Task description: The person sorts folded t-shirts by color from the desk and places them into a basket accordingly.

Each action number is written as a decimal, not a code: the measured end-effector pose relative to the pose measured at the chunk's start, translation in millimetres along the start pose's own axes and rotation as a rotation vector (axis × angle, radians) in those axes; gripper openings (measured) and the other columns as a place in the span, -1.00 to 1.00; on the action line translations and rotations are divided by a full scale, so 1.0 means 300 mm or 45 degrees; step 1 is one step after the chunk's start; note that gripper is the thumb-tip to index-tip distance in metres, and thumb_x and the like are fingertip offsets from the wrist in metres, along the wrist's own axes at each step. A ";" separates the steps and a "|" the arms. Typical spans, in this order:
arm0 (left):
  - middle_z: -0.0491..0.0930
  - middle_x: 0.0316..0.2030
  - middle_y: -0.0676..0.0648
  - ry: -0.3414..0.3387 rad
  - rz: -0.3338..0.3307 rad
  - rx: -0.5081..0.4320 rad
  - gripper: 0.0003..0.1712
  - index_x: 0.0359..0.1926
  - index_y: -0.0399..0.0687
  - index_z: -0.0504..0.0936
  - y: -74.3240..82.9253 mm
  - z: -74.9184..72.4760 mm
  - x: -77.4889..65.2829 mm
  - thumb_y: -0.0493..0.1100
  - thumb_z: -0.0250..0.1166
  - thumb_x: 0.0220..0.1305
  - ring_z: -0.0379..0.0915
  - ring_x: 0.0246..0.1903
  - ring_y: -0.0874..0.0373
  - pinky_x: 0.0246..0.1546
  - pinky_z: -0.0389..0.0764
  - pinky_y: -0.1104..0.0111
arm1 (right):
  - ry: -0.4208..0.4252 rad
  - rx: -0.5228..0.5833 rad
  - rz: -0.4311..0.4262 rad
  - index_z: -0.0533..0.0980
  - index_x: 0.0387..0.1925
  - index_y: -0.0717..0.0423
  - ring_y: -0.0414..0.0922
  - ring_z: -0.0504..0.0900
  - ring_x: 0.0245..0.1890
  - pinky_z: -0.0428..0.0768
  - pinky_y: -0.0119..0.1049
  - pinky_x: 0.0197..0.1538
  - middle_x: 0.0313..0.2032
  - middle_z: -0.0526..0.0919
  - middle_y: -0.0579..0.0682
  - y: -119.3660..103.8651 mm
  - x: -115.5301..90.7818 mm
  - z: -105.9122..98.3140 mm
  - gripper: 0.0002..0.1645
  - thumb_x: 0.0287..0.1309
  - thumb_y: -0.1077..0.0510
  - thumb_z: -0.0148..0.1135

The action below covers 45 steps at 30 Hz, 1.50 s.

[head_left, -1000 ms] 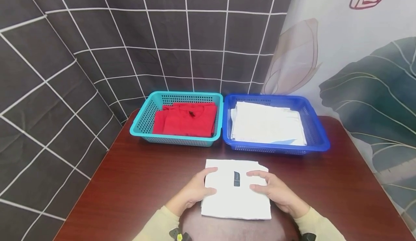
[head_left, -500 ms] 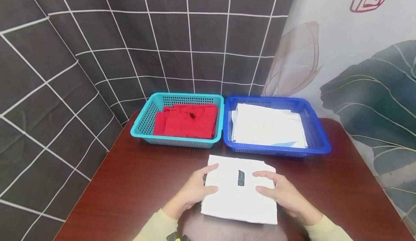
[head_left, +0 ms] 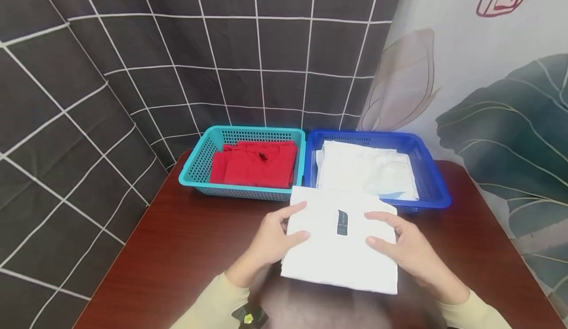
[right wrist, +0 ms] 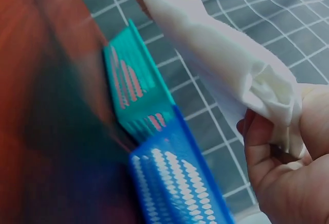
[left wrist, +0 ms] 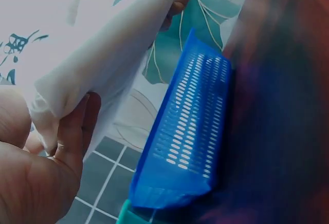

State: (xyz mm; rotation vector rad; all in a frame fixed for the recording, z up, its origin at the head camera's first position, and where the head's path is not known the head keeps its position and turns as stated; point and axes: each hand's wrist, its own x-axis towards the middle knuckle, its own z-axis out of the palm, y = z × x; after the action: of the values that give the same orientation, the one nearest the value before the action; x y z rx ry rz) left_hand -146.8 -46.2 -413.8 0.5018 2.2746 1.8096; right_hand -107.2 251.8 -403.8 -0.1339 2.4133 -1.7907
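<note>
Both hands hold a folded white shirt (head_left: 328, 260) with a small dark printed patch (head_left: 342, 222) on top. My left hand (head_left: 270, 237) grips its left edge, thumb above and fingers curled beneath, as the left wrist view shows on the white cloth (left wrist: 103, 54). At the opposite edge my right hand (head_left: 414, 247) pinches it the same way; in the right wrist view its fingers (right wrist: 259, 147) curl under the layered folds (right wrist: 270, 88). The shirt is raised off the table, and its far edge overlaps the front rim of the blue basket (head_left: 437, 196) in the head view.
Left of the blue basket stands a turquoise basket (head_left: 191, 171) with folded red clothing (head_left: 259, 166). Folded white clothing (head_left: 355, 166) lies inside the blue one. Both are at the back of the brown table (head_left: 177, 250), before a dark grid-patterned curtain (head_left: 230, 43).
The hands have lifted the white shirt from the table and carried it forward and a little right, toward the blue basket. Both baskets have stayed in place.
</note>
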 end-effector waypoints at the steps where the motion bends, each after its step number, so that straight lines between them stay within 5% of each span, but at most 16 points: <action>1: 0.60 0.01 -0.03 -0.003 0.016 0.007 -0.28 0.31 0.24 0.44 0.012 0.000 0.024 -0.16 0.45 0.11 0.66 -0.36 0.17 -0.32 0.67 0.34 | 0.023 -0.021 -0.025 0.39 0.22 0.14 0.05 0.71 -0.48 0.66 -0.06 -0.48 -0.20 0.67 0.23 -0.008 0.011 -0.016 -0.35 0.10 0.13 0.39; 7: 0.46 0.17 0.07 -0.001 -0.016 -0.001 -0.26 0.28 0.46 0.43 0.078 0.007 0.192 -0.08 0.47 0.07 0.63 -0.18 0.18 -0.29 0.67 0.30 | 0.114 -0.160 -0.138 0.37 0.26 0.10 0.01 0.70 -0.47 0.66 -0.08 -0.48 -0.10 0.61 0.25 -0.048 0.105 -0.128 -0.32 0.13 0.08 0.38; 11: 0.41 0.21 0.14 -0.009 0.009 -0.013 -0.27 0.26 0.52 0.43 0.101 0.008 0.324 -0.06 0.47 0.07 0.52 0.00 0.15 -0.26 0.67 0.29 | 0.186 -0.277 -0.185 0.35 0.30 0.06 -0.25 0.57 -0.14 0.67 -0.24 -0.37 0.15 0.44 0.18 -0.062 0.197 -0.212 -0.28 0.13 0.03 0.38; 17: 0.37 0.27 0.12 -0.012 0.079 -0.022 -0.28 0.29 0.34 0.45 0.133 0.014 0.499 -0.13 0.46 0.09 0.23 0.28 0.10 -0.12 0.62 0.34 | 0.175 -0.280 -0.073 0.29 0.36 -0.08 -0.04 0.38 0.22 0.61 -0.26 -0.05 0.36 0.23 0.08 -0.081 0.331 -0.323 -0.20 0.12 -0.10 0.35; 20: 0.36 0.29 0.10 -0.013 0.064 -0.043 -0.29 0.30 0.26 0.46 0.146 0.024 0.575 -0.18 0.44 0.11 0.15 0.34 0.13 -0.08 0.59 0.38 | 0.149 -0.286 -0.040 0.23 0.40 -0.07 0.01 0.01 0.43 0.45 -0.19 0.19 0.47 0.00 0.03 -0.077 0.387 -0.368 -0.14 0.12 -0.15 0.33; 22: 0.35 0.30 0.09 -0.019 0.048 -0.023 -0.29 0.31 0.25 0.45 0.151 0.033 0.620 -0.20 0.43 0.13 0.14 0.35 0.12 -0.02 0.57 0.36 | 0.149 -0.294 -0.030 0.22 0.41 -0.06 0.02 -0.13 0.47 0.44 -0.26 0.20 0.49 -0.06 0.03 -0.065 0.421 -0.395 -0.10 0.10 -0.17 0.33; 25: 0.36 0.31 0.10 -0.019 0.032 0.033 -0.30 0.31 0.25 0.45 0.148 0.044 0.677 -0.18 0.42 0.14 0.10 0.38 0.10 0.06 0.52 0.35 | 0.157 -0.330 0.003 0.21 0.42 -0.09 0.08 -0.01 0.44 0.52 -0.39 0.04 0.48 -0.02 0.07 -0.040 0.468 -0.426 -0.05 0.05 -0.24 0.33; 32: 0.36 0.31 0.07 0.016 -0.097 0.044 -0.29 0.31 0.25 0.45 0.085 0.064 0.718 -0.17 0.43 0.12 0.15 0.35 0.10 0.14 0.46 0.28 | 0.076 -0.422 0.065 0.20 0.42 -0.04 0.17 0.07 0.40 0.33 0.09 0.24 0.46 0.03 0.16 0.016 0.548 -0.437 0.01 0.02 -0.30 0.34; 38: 0.36 0.31 0.01 0.017 -0.240 0.051 -0.35 0.31 0.18 0.46 0.039 0.084 0.713 -0.06 0.39 0.18 0.23 0.30 0.08 0.21 0.39 0.23 | -0.015 -0.396 0.140 0.19 0.43 -0.01 0.19 0.16 0.33 0.18 0.17 0.31 0.45 0.03 0.20 0.044 0.570 -0.411 0.02 0.02 -0.25 0.37; 45: 0.23 0.38 -0.12 -0.069 -0.404 0.270 -0.26 0.40 -0.12 0.27 0.043 0.100 0.688 -0.02 0.29 0.26 0.15 0.35 -0.02 0.28 0.28 0.11 | -0.079 -0.568 0.223 0.11 0.45 0.11 0.31 -0.01 0.39 0.03 0.33 0.30 0.42 0.01 0.35 0.049 0.558 -0.383 0.06 0.11 -0.37 0.21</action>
State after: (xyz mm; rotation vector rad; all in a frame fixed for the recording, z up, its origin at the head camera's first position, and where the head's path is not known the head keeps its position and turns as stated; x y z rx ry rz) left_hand -325.2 61.4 -395.9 0.2017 2.3622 1.3991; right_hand -290.8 339.5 -394.0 -0.0199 2.6434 -1.1405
